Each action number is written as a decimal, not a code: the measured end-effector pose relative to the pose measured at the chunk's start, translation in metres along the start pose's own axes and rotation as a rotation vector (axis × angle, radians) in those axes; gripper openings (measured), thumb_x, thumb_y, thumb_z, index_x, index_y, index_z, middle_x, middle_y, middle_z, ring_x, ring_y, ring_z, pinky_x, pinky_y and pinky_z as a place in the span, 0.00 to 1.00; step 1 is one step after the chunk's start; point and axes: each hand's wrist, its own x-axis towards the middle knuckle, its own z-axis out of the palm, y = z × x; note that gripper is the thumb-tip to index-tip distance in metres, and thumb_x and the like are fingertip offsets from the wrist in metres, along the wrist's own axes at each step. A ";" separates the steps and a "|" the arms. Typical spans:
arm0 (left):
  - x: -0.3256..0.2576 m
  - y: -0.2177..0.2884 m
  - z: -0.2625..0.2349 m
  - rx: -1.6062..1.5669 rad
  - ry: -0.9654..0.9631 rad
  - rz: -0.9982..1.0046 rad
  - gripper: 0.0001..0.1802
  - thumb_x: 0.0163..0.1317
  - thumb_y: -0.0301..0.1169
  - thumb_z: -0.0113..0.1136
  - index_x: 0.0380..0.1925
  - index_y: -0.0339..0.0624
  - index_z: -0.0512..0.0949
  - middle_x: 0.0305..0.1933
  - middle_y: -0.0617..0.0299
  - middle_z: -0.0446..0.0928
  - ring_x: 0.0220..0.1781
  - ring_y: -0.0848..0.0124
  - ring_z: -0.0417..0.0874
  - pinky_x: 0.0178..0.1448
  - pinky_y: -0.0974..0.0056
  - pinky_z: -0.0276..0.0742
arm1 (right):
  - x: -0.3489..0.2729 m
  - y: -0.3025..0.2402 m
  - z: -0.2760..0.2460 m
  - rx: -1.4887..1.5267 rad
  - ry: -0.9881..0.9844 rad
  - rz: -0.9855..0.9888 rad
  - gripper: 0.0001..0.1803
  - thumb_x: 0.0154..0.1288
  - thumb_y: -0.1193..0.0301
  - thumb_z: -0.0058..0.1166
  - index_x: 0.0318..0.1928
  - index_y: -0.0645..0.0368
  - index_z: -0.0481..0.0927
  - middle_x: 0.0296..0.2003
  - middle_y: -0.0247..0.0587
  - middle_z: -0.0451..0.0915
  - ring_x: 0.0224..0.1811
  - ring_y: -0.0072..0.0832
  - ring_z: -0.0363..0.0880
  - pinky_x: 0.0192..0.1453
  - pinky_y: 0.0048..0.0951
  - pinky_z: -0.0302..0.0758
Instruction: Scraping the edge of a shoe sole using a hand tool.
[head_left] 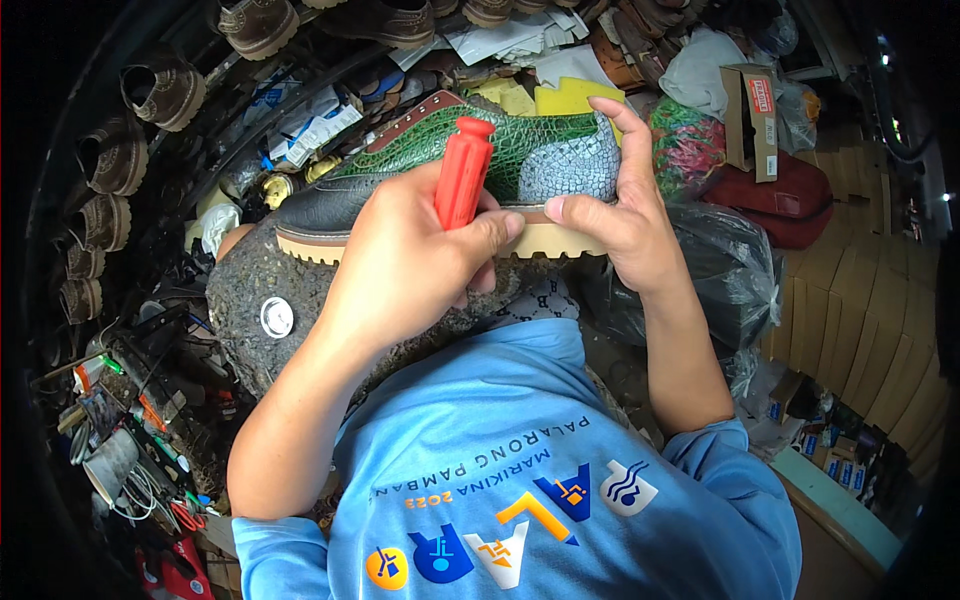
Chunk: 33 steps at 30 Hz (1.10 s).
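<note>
A shoe (400, 150) lies on its length across the top of my lap, with a black toe, green scaly-patterned sides, a grey cracked-pattern heel and a cream lugged sole (560, 242). My left hand (410, 250) is closed round a hand tool with a red fluted handle (464, 175), which stands upright near the sole's edge. The tool's working end is hidden by my fingers. With my right hand (630, 210) I grip the shoe's heel, thumb on the sole's upper edge and index finger up along the back.
Beneath the shoe is a dark, rough rounded block (240, 310) with a round white disc (277, 317). Brown shoes (163, 90) line a rack at the left. A red bag (785, 200), black plastic bag (720, 270) and cardboard stacks (850, 310) stand right. Cluttered tools (120, 465) lie lower left.
</note>
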 end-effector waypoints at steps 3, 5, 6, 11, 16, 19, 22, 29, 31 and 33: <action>0.009 -0.002 0.003 0.059 0.006 -0.017 0.10 0.60 0.30 0.67 0.30 0.38 0.75 0.19 0.65 0.76 0.17 0.79 0.76 0.19 0.73 0.67 | 0.001 0.003 -0.001 0.054 0.025 0.075 0.47 0.49 0.71 0.66 0.68 0.60 0.54 0.52 0.50 0.72 0.53 0.33 0.73 0.60 0.31 0.70; 0.013 -0.003 0.007 0.075 0.028 -0.009 0.11 0.58 0.31 0.69 0.29 0.37 0.75 0.20 0.65 0.76 0.18 0.80 0.77 0.16 0.74 0.65 | 0.002 0.006 0.001 0.130 0.026 0.124 0.47 0.48 0.73 0.66 0.67 0.60 0.53 0.52 0.49 0.72 0.52 0.32 0.73 0.59 0.31 0.70; 0.013 -0.003 0.009 0.068 0.024 -0.012 0.11 0.58 0.31 0.69 0.29 0.37 0.75 0.20 0.65 0.76 0.18 0.80 0.77 0.16 0.74 0.65 | 0.002 0.007 0.001 0.124 0.026 0.130 0.47 0.48 0.73 0.66 0.67 0.60 0.53 0.52 0.49 0.72 0.52 0.32 0.73 0.59 0.31 0.70; 0.013 -0.005 0.015 0.081 0.078 0.020 0.10 0.58 0.29 0.69 0.27 0.37 0.76 0.19 0.65 0.76 0.17 0.79 0.77 0.18 0.72 0.67 | 0.001 -0.002 0.004 0.209 0.000 0.158 0.48 0.44 0.80 0.62 0.67 0.57 0.53 0.57 0.46 0.66 0.58 0.32 0.69 0.62 0.32 0.70; 0.015 -0.013 0.019 0.141 0.131 0.045 0.11 0.56 0.28 0.70 0.27 0.36 0.76 0.19 0.65 0.75 0.17 0.78 0.76 0.19 0.72 0.67 | -0.001 0.003 0.005 0.248 0.000 0.158 0.49 0.43 0.79 0.62 0.67 0.57 0.52 0.57 0.45 0.66 0.59 0.32 0.68 0.64 0.33 0.67; 0.016 -0.015 0.020 0.150 0.152 0.064 0.11 0.55 0.27 0.71 0.26 0.35 0.76 0.19 0.64 0.75 0.16 0.78 0.75 0.19 0.72 0.68 | -0.002 0.004 0.005 0.230 0.001 0.134 0.49 0.43 0.79 0.62 0.67 0.57 0.52 0.57 0.45 0.66 0.60 0.32 0.67 0.65 0.33 0.66; 0.016 -0.011 0.019 0.144 0.156 0.026 0.11 0.55 0.26 0.71 0.26 0.35 0.76 0.20 0.64 0.76 0.16 0.78 0.75 0.20 0.72 0.69 | -0.002 0.005 0.007 0.211 -0.001 0.131 0.49 0.44 0.79 0.62 0.67 0.57 0.51 0.57 0.46 0.65 0.60 0.32 0.67 0.66 0.34 0.66; 0.018 -0.012 0.019 0.158 0.152 0.014 0.11 0.54 0.26 0.71 0.26 0.35 0.76 0.20 0.63 0.76 0.16 0.77 0.75 0.20 0.72 0.70 | -0.001 0.006 0.008 0.257 0.018 0.112 0.46 0.45 0.81 0.63 0.63 0.61 0.50 0.49 0.45 0.71 0.49 0.25 0.74 0.53 0.28 0.74; 0.017 -0.009 0.018 0.144 0.145 -0.009 0.11 0.54 0.26 0.71 0.26 0.35 0.76 0.20 0.63 0.76 0.16 0.77 0.75 0.20 0.72 0.70 | -0.003 0.006 0.008 0.253 0.004 0.119 0.47 0.45 0.80 0.62 0.65 0.59 0.50 0.53 0.45 0.68 0.54 0.28 0.70 0.59 0.31 0.71; 0.017 -0.008 0.019 0.130 0.138 -0.030 0.11 0.54 0.26 0.71 0.26 0.35 0.76 0.20 0.63 0.76 0.16 0.77 0.75 0.20 0.72 0.70 | -0.004 0.007 0.007 0.249 -0.010 0.125 0.48 0.45 0.79 0.61 0.68 0.58 0.50 0.57 0.45 0.65 0.60 0.31 0.67 0.64 0.34 0.68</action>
